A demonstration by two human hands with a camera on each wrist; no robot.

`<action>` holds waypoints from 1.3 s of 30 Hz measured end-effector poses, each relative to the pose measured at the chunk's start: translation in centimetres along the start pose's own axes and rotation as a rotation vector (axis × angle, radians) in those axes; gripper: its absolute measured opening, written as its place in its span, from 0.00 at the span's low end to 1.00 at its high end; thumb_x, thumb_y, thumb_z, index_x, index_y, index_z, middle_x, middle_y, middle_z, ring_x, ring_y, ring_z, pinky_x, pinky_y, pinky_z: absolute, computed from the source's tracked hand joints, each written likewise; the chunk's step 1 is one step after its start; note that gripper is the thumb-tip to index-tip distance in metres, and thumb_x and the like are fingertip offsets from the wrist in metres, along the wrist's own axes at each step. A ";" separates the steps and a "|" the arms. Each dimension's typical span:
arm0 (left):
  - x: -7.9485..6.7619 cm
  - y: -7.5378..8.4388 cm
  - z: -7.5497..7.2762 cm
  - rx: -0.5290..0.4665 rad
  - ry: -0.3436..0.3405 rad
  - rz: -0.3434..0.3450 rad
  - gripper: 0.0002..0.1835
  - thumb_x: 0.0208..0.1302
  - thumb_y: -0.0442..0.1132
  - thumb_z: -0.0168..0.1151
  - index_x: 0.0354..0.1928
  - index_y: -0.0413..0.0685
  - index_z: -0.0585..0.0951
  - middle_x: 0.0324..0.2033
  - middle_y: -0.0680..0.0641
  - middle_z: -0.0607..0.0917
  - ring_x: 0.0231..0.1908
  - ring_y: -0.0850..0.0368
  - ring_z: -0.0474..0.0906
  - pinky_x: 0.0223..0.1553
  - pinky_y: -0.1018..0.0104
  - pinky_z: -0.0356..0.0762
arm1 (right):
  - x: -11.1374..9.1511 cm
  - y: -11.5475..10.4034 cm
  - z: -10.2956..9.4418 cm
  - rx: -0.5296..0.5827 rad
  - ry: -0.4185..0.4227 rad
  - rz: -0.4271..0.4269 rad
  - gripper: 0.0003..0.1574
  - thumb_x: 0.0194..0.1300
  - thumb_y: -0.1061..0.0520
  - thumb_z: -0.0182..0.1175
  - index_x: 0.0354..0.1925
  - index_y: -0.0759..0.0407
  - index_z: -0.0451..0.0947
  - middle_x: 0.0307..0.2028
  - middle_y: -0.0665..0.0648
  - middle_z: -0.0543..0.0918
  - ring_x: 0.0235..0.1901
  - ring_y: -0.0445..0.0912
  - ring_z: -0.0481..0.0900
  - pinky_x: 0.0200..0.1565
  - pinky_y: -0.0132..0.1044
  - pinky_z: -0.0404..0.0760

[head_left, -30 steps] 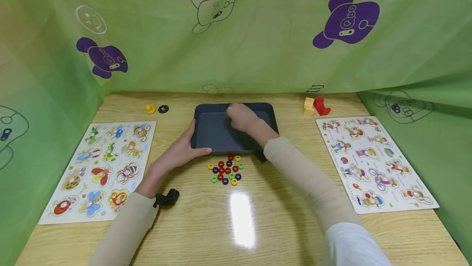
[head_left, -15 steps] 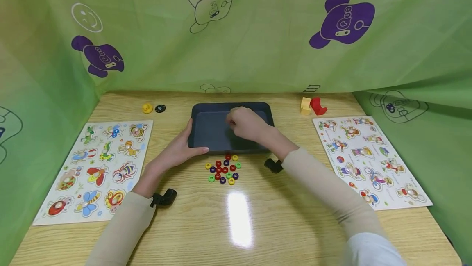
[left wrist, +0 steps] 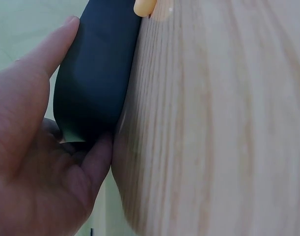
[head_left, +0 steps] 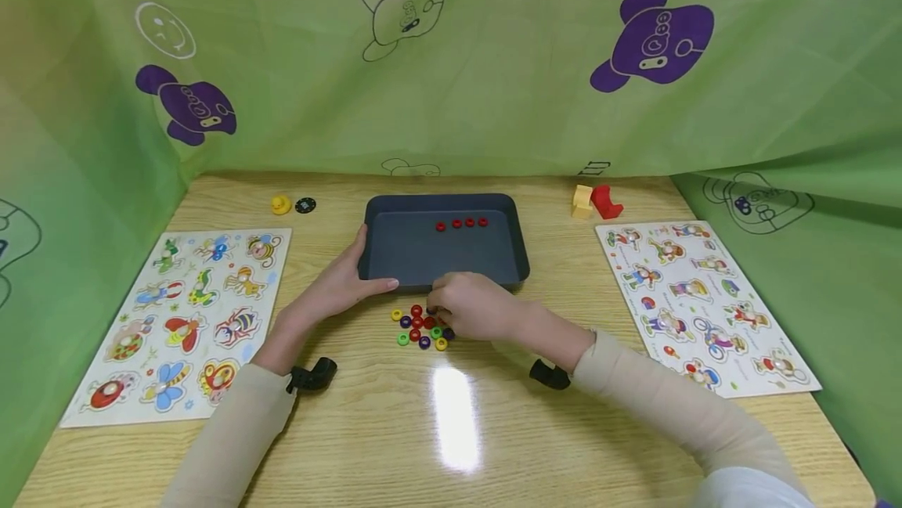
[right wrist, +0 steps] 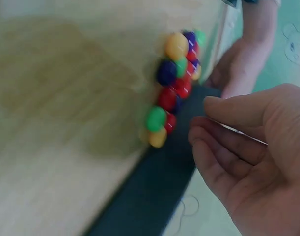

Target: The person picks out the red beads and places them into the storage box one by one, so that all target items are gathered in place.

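My left hand [head_left: 338, 285] holds the near left corner of the dark grey tray [head_left: 402, 257]. In the left wrist view its thumb and fingers [left wrist: 98, 162] lie about the tray's wall [left wrist: 98, 69]. Several red beads [head_left: 456, 223] form a row in the tray's far right half. In front of the tray lies a cluster of red, purple, green and yellow beads [head_left: 416, 322]. My right hand [head_left: 472, 306] is over the right side of that cluster, partly hiding it. In the right wrist view its thumb and fingers stand slightly apart, nothing visible between them.
Picture boards with pegged shapes lie at the left [head_left: 183, 320] and right [head_left: 705, 297]. A yellow duck [head_left: 280, 204] and a black disc [head_left: 305, 205] sit back left; a yellow block [head_left: 582, 201] and a red block [head_left: 606, 202] back right. Green cloth [head_left: 493, 101] encloses the table.
My right hand has come back from above the tray to the beads in front of it. The red row it covered now shows. My left hand stays at the tray's corner.
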State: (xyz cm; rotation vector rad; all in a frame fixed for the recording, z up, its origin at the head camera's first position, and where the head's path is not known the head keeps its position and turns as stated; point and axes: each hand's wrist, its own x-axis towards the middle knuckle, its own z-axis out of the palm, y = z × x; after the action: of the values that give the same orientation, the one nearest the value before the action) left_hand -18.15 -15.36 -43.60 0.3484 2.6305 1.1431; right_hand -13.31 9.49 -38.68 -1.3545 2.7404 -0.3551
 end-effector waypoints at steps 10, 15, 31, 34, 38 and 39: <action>-0.1 0.1 0.0 -0.011 0.003 0.005 0.63 0.47 0.63 0.66 0.72 0.60 0.31 0.73 0.48 0.41 0.72 0.48 0.42 0.68 0.45 0.51 | -0.2 -0.2 1.7 -0.082 -0.027 -0.021 0.10 0.58 0.65 0.57 0.33 0.54 0.83 0.29 0.48 0.82 0.29 0.38 0.76 0.34 0.28 0.78; 0.0 0.1 -0.1 -0.018 0.002 0.005 0.63 0.47 0.63 0.66 0.72 0.60 0.31 0.73 0.48 0.41 0.72 0.47 0.41 0.68 0.45 0.51 | -0.1 -0.3 1.6 -0.118 -0.035 -0.031 0.09 0.58 0.64 0.58 0.33 0.54 0.83 0.29 0.47 0.81 0.29 0.39 0.75 0.34 0.29 0.78; -0.1 0.0 0.1 -0.018 -0.014 0.001 0.63 0.48 0.64 0.65 0.71 0.60 0.29 0.73 0.49 0.40 0.72 0.47 0.42 0.68 0.45 0.51 | 0.7 0.0 -1.6 -0.057 0.050 0.005 0.09 0.58 0.64 0.58 0.33 0.54 0.83 0.30 0.48 0.80 0.30 0.38 0.74 0.35 0.28 0.77; -0.1 0.0 0.0 -0.021 -0.017 0.004 0.63 0.48 0.64 0.65 0.71 0.60 0.29 0.73 0.49 0.39 0.72 0.47 0.42 0.68 0.45 0.51 | 1.5 0.8 -2.9 -0.036 0.104 0.035 0.08 0.58 0.63 0.59 0.32 0.52 0.83 0.30 0.48 0.80 0.29 0.37 0.73 0.33 0.27 0.76; -0.1 -0.1 0.0 -0.023 -0.020 0.006 0.63 0.48 0.64 0.64 0.71 0.61 0.28 0.73 0.50 0.39 0.72 0.48 0.42 0.68 0.45 0.51 | 3.0 2.6 -3.7 0.003 0.157 0.086 0.06 0.59 0.62 0.60 0.31 0.51 0.81 0.30 0.47 0.79 0.28 0.37 0.72 0.30 0.28 0.74; -0.1 -0.1 0.1 -0.024 -0.020 0.007 0.63 0.49 0.64 0.64 0.71 0.62 0.28 0.73 0.50 0.39 0.72 0.48 0.42 0.68 0.45 0.51 | 3.5 3.1 -3.7 0.011 0.161 0.098 0.06 0.59 0.62 0.59 0.31 0.52 0.81 0.29 0.47 0.79 0.28 0.38 0.72 0.30 0.28 0.73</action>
State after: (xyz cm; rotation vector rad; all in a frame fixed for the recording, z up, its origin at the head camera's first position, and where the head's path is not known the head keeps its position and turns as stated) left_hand -18.04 -15.43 -43.71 0.3624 2.5980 1.1659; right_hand -18.41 9.21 -35.67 -1.2342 2.9166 -0.4924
